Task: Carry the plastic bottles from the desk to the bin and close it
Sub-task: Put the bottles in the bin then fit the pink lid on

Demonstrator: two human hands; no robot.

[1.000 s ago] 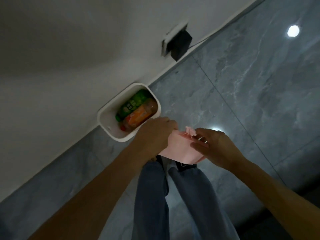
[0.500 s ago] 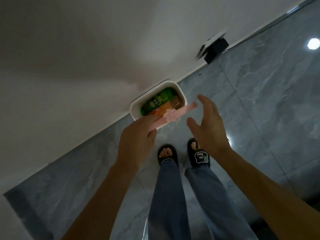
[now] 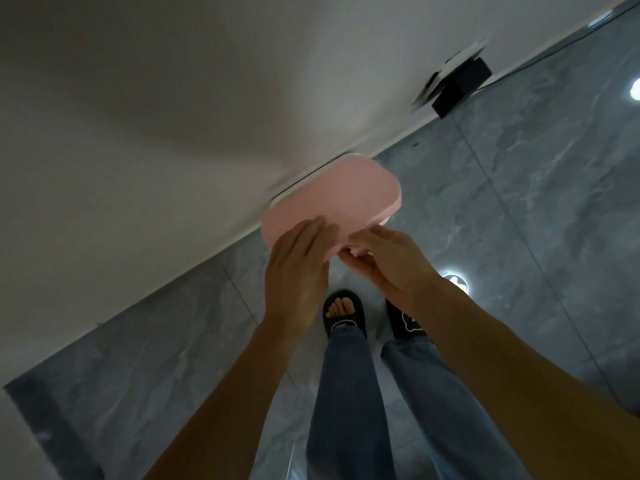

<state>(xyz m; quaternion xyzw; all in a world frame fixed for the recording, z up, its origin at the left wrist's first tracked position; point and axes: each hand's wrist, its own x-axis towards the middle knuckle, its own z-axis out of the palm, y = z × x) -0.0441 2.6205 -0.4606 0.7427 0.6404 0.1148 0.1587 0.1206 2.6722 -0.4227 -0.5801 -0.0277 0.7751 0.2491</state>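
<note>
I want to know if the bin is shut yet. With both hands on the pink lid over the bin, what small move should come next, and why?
Probably press the lid straight down. It covers the bin by the wall, whose white rim shows only as slivers at the lid's edges, so whether it is seated is unclear. The left hand and right hand hold its near edge.

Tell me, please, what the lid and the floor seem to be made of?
Lid: probably plastic, pink and matte; it shows an even colour, rounded moulded corners and no shine. Floor: looks like polished stone or marble-look tile, grey with pale veins; grout lines divide it and it mirrors the ceiling lights.
</note>
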